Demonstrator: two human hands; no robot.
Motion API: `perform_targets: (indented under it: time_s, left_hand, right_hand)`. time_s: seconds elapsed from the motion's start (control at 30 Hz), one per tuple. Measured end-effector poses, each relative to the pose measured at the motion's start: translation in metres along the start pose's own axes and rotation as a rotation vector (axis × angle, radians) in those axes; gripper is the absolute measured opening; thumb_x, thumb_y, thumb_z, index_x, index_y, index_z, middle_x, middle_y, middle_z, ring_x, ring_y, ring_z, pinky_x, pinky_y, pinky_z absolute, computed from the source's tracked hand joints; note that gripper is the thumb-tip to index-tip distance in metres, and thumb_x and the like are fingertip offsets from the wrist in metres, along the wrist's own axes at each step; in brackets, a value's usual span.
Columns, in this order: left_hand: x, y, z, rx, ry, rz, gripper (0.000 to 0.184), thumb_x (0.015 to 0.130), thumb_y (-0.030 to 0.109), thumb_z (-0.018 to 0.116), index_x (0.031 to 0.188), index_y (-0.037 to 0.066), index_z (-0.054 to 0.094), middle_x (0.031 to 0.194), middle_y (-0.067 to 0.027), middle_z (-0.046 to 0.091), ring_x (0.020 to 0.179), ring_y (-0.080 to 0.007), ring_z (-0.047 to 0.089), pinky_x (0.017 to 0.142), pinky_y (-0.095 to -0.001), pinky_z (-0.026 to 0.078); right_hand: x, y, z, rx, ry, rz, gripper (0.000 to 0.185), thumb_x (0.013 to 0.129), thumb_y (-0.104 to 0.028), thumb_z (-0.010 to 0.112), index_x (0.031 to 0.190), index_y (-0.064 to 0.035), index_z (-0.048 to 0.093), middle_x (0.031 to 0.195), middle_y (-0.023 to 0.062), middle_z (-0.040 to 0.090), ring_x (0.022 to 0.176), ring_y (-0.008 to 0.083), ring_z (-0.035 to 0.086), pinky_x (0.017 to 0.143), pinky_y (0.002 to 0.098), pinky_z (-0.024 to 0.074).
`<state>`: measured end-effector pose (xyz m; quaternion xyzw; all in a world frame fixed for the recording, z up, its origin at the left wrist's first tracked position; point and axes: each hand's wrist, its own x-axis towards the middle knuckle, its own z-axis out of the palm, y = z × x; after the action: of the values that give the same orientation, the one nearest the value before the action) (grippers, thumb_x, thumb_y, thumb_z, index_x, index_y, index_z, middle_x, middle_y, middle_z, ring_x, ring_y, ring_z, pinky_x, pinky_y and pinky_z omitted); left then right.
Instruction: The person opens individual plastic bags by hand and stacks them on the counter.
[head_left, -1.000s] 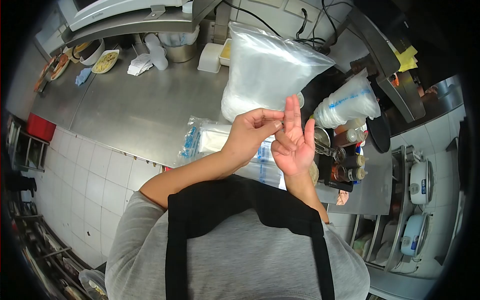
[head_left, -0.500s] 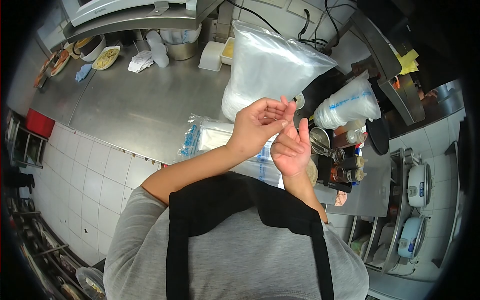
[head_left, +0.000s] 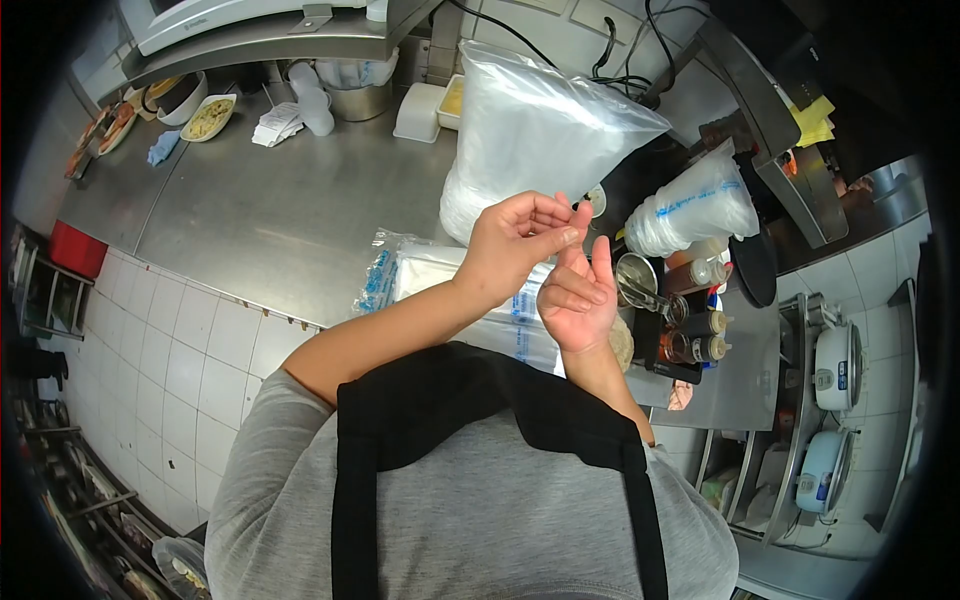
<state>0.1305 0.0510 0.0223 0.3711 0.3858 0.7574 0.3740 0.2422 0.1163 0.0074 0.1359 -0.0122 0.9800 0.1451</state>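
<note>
My left hand is raised above the counter, its fingers curled and the thumb pressed in a pinch at a fingertip of my right hand. Whatever may be between those fingertips is too small to make out. The right palm faces me, thumb stretched up and apart, some fingers partly bent, with nothing visible in the palm. Beneath the hands lies a flat clear plastic pack with blue print. Just beyond them stands a large, full clear plastic bag.
A second printed plastic bag and several sauce bottles stand to the right. On the steel counter are a bowl of food, papers and a metal pot. Rice cookers sit on the right shelves.
The view has shifted very slightly. Both hands keep nearly the same pose, with the left thumb a little closer against the fingertips.
</note>
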Motion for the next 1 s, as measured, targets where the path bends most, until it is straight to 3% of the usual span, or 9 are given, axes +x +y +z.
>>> perform_targets:
  time_s: [0.23, 0.33, 0.43, 0.5, 0.57, 0.67, 0.8, 0.9, 1.0]
  left_hand:
    - [0.005, -0.010, -0.002, -0.072, 0.007, -0.020, 0.010, 0.082, 0.005, 0.061, 0.089, -0.002, 0.059, 0.083, -0.0071, 0.062, 0.076, -0.0115, 0.059, 0.069, -0.0243, 0.048]
    - [0.006, -0.008, -0.004, -0.037, 0.023, -0.033, 0.010, 0.085, 0.009, 0.058, 0.088, -0.001, 0.059, 0.081, -0.0068, 0.062, 0.075, -0.0113, 0.058, 0.069, -0.0245, 0.048]
    - [0.007, -0.006, -0.023, 0.086, 0.106, -0.071, 0.016, 0.088, 0.015, 0.054, 0.087, 0.000, 0.059, 0.080, -0.0062, 0.061, 0.073, -0.0104, 0.058, 0.067, -0.0236, 0.047]
    - [0.006, -0.007, -0.043, 0.156, 0.175, -0.074, 0.020, 0.090, 0.018, 0.052, 0.086, 0.000, 0.059, 0.080, -0.0058, 0.061, 0.071, -0.0099, 0.057, 0.066, -0.0235, 0.046]
    - [0.003, -0.011, -0.062, 0.194, 0.246, -0.038, 0.023, 0.091, 0.021, 0.050, 0.085, 0.001, 0.058, 0.080, -0.0054, 0.061, 0.070, -0.0097, 0.057, 0.066, -0.0237, 0.046]
    - [-0.008, -0.024, -0.082, 0.471, 0.134, -0.052, 0.020, 0.087, 0.020, 0.056, 0.098, 0.004, 0.059, 0.086, -0.0045, 0.061, 0.080, -0.0144, 0.059, 0.073, -0.0242, 0.045]
    - [-0.033, -0.048, -0.103, 1.100, -0.367, 0.116, 0.051, 0.072, 0.023, 0.070, 0.118, 0.011, 0.052, 0.105, -0.0081, 0.058, 0.102, -0.0219, 0.054, 0.087, -0.0319, 0.040]
    - [-0.050, -0.067, -0.109, 1.444, -0.563, 0.046, 0.074, 0.060, 0.027, 0.077, 0.126, 0.014, 0.045, 0.115, -0.0106, 0.053, 0.113, -0.0252, 0.045, 0.096, -0.0385, 0.033]
    - [-0.043, -0.065, -0.106, 1.539, -0.556, -0.171, 0.070, 0.056, 0.028, 0.079, 0.118, 0.014, 0.049, 0.108, -0.0079, 0.057, 0.108, -0.0248, 0.049, 0.092, -0.0410, 0.034]
  right_hand:
    - [0.000, 0.001, 0.002, 0.032, 0.015, -0.024, 0.053, 0.094, -0.045, 0.024, 0.140, -0.0183, 0.017, 0.129, -0.0087, 0.048, 0.048, 0.0071, 0.044, 0.047, 0.0214, 0.0404]
    - [-0.001, -0.004, 0.006, -0.043, 0.050, -0.048, 0.053, 0.094, -0.044, 0.025, 0.139, -0.0161, 0.020, 0.125, -0.0010, 0.052, 0.050, 0.0080, 0.046, 0.048, 0.0216, 0.0406]
    - [-0.010, -0.020, -0.011, -0.769, 0.241, -0.167, 0.051, 0.094, -0.039, 0.031, 0.137, -0.0119, 0.025, 0.118, 0.0080, 0.056, 0.057, 0.0116, 0.053, 0.053, 0.0227, 0.0439]
    - [-0.026, -0.049, -0.060, -1.532, 0.344, -0.141, 0.051, 0.089, -0.028, 0.051, 0.132, -0.0069, 0.032, 0.116, 0.0146, 0.055, 0.089, 0.0232, 0.061, 0.077, 0.0363, 0.0483]
    - [-0.041, -0.039, -0.081, -2.420, 0.200, -0.159, 0.054, 0.083, -0.024, 0.058, 0.129, -0.0056, 0.038, 0.121, 0.0131, 0.053, 0.111, 0.0273, 0.051, 0.093, 0.0447, 0.0377]
    - [-0.061, -0.011, -0.110, -2.908, 0.154, -0.084, 0.050, 0.077, -0.022, 0.063, 0.123, -0.0084, 0.048, 0.125, 0.0080, 0.051, 0.123, 0.0272, 0.040, 0.102, 0.0470, 0.0243]
    - [-0.078, -0.018, -0.136, -2.871, -0.036, -0.253, 0.038, 0.074, -0.023, 0.066, 0.110, -0.0152, 0.059, 0.123, 0.0021, 0.052, 0.118, 0.0272, 0.044, 0.100, 0.0463, 0.0248]
    - [-0.084, -0.032, -0.144, -2.762, -0.136, -0.311, 0.044, 0.071, -0.026, 0.068, 0.112, -0.0151, 0.058, 0.119, 0.0042, 0.055, 0.113, 0.0267, 0.047, 0.097, 0.0457, 0.0272]
    - [-0.067, -0.029, -0.097, -2.799, 0.166, -0.319, 0.050, 0.065, -0.029, 0.071, 0.111, -0.0155, 0.057, 0.108, 0.0054, 0.059, 0.104, 0.0273, 0.050, 0.094, 0.0455, 0.0285]
